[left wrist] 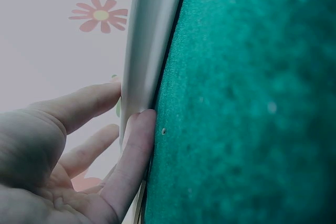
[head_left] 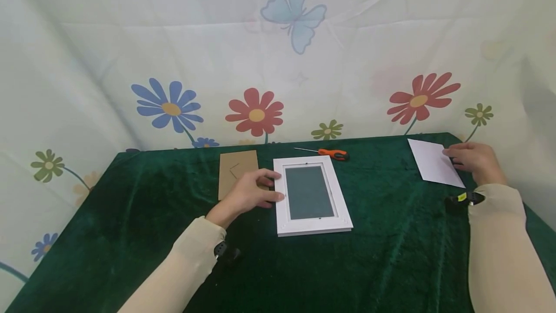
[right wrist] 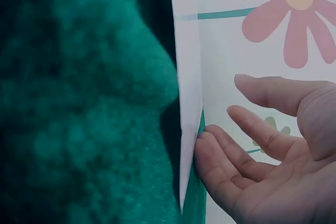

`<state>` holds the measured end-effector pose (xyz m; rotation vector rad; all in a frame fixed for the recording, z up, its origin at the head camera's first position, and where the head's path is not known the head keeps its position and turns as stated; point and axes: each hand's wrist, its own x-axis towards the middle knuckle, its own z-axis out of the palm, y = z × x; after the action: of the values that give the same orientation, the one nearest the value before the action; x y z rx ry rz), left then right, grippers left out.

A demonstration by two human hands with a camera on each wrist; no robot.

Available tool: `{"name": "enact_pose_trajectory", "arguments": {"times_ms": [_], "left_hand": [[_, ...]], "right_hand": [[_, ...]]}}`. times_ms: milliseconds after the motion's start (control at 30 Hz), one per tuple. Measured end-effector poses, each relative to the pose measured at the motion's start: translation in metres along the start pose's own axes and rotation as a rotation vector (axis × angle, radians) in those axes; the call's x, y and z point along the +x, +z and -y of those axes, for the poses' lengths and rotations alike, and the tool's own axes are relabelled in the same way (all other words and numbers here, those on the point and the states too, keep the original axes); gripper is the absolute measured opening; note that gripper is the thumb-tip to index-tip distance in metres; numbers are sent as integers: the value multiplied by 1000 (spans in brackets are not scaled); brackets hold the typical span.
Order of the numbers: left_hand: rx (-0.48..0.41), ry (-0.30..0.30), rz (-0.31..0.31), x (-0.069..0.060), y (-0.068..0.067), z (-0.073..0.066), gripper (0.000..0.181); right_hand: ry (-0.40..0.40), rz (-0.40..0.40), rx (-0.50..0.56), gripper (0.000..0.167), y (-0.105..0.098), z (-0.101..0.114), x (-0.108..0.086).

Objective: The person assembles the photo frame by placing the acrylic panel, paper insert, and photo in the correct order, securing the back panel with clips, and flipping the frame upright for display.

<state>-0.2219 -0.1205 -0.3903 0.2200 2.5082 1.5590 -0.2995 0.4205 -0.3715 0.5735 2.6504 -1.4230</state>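
A white picture frame (head_left: 284, 226) lies flat on the green cloth with its dark grey middle facing up. My left hand (head_left: 247, 192) touches the frame's left edge with spread fingers; in the left wrist view the fingertips (left wrist: 143, 124) rest against the side of the frame (left wrist: 149, 45). Far to the right, a white sheet (head_left: 434, 161) of paper or card lies by my right hand (head_left: 473, 158). The right wrist view has fingertips (right wrist: 207, 153) at the edge of the sheet (right wrist: 186, 87), while the thumb stands apart from it.
Left of the frame lies a brown backing board (head_left: 236, 163), partly behind my left hand. An orange-handled screwdriver (head_left: 332, 153) lies behind the frame. Dark green velvet cloth (head_left: 391, 255) covers the table, and a flower-printed curtain (head_left: 347, 62) hangs at the back.
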Motion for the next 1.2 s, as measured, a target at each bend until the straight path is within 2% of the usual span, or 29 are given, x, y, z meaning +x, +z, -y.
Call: {"name": "enact_pose_trajectory", "arguments": {"times_ms": [133, 367, 633, 900, 1200], "left_hand": [[1, 3, 0, 0, 0, -1, 54], [2, 10, 4, 1, 0, -1, 54], [4, 0, -3, 1, 0, 1, 53], [4, 8, 1, 0, 0, 1, 55], [6, 8, -2, 2, 1, 2, 54]], "right_hand": [[20, 8, -14, 79, 1, -2, 0], [5, -4, -62, 74, 2, -6, 3], [9, 7, -54, 71, 4, -8, 9], [-39, 0, -44, 70, 7, 2, 5], [-108, -22, -38, 78, 5, 16, -3]]}}
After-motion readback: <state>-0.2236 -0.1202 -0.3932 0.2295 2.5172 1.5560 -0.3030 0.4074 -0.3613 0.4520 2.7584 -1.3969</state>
